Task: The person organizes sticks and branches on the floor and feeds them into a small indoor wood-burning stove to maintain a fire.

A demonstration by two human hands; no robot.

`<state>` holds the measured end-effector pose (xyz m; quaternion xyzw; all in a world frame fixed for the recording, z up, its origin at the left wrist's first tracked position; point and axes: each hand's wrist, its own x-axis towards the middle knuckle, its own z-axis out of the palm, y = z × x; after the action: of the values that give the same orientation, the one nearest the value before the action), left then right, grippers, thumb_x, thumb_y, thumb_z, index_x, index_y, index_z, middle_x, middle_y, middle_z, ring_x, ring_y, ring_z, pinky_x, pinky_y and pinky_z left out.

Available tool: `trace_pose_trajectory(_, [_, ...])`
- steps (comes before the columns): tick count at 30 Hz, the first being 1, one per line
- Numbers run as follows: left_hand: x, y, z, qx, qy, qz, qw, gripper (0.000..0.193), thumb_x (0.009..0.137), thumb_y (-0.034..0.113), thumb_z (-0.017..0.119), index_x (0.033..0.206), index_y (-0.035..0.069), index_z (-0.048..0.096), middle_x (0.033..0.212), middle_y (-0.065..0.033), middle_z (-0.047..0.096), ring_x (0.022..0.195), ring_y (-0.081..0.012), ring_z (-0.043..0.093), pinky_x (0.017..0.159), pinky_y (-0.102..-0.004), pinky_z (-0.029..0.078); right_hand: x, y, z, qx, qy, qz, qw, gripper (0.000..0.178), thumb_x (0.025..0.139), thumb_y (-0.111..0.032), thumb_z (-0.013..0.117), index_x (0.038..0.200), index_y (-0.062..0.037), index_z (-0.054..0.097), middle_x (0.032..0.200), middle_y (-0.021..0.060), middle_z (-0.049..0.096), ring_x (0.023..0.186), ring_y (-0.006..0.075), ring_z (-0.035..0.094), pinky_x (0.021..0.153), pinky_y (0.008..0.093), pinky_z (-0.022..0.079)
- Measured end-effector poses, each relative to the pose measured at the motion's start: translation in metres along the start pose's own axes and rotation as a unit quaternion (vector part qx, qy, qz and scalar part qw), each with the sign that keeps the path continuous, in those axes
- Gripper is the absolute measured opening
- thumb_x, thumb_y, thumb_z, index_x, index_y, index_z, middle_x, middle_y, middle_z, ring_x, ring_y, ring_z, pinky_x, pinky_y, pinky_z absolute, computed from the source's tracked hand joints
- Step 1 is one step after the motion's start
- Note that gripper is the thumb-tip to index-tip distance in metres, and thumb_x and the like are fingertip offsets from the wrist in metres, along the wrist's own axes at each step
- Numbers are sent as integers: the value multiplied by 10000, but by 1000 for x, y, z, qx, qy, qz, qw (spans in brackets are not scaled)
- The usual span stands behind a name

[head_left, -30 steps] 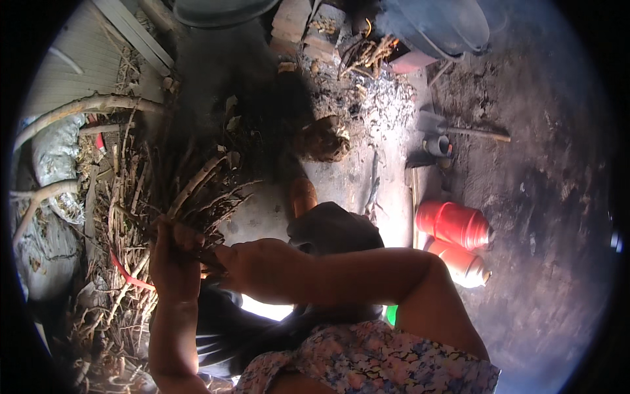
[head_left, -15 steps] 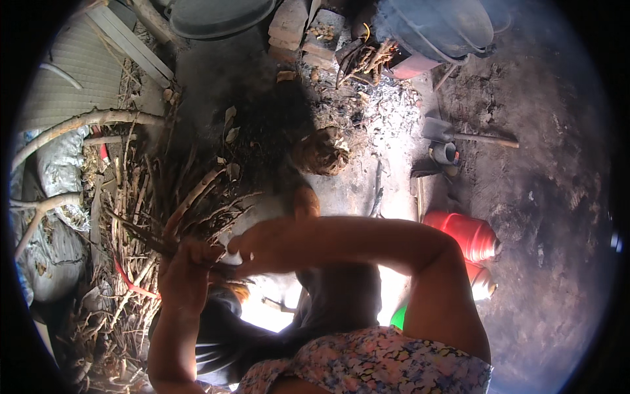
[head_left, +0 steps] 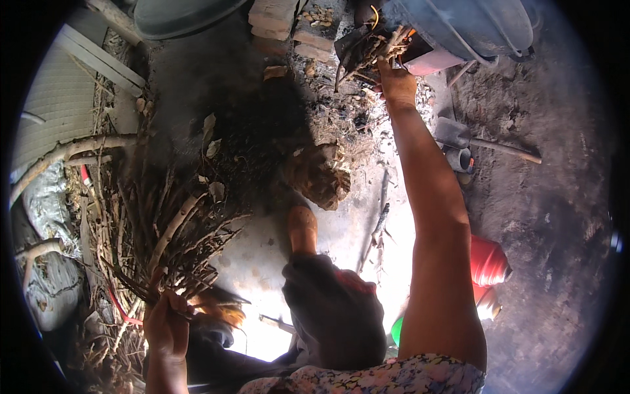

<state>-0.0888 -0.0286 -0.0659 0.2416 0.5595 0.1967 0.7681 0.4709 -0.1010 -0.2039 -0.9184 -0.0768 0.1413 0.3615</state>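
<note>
Sticks (head_left: 220, 304), thin and brown, are clamped in your left hand (head_left: 168, 322); your right hand (head_left: 398, 87), grip unclear, touches tan wooden twigs (head_left: 392, 43).

The head camera, the left of a side-by-side fisheye pair, looked down from the wearer's head; the floral garment (head_left: 394, 375) lay nearest, between five and six o'clock; the left hand (head_left: 168, 323) showed near eight o'clock; the right hand (head_left: 398, 87) lay farther out, at one o'clock; the large pot (head_left: 469, 26) rose beyond it, between one and two.
</note>
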Motion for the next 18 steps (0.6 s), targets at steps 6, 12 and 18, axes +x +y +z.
trace_pose_trajectory(6, [7,5,13,15,-59,3,998,640,919,161,532,1448,19,202,679,6,393,630,-103,420,585,-254,432,41,20,13,-64,23,-26,997,451,776,-456,630,773,-13,713,641,102,669,666,239,672,728,331,503])
trace_pose_trajectory(12, [8,3,18,0,-39,5,999,629,907,124,529,1442,11,218,678,4,399,623,-105,428,560,-250,426,49,33,21,57,47,-3,997,421,778,-434,625,748,-21,706,682,118,676,714,263,667,720,342,499])
trace_pose_trajectory(18, [6,5,16,5,-9,-7,1000,618,909,118,512,1448,38,223,687,2,414,641,-106,439,580,-255,428,51,41,12,-7,83,3,997,459,795,-468,603,770,-22,708,676,135,669,710,288,660,716,364,494])
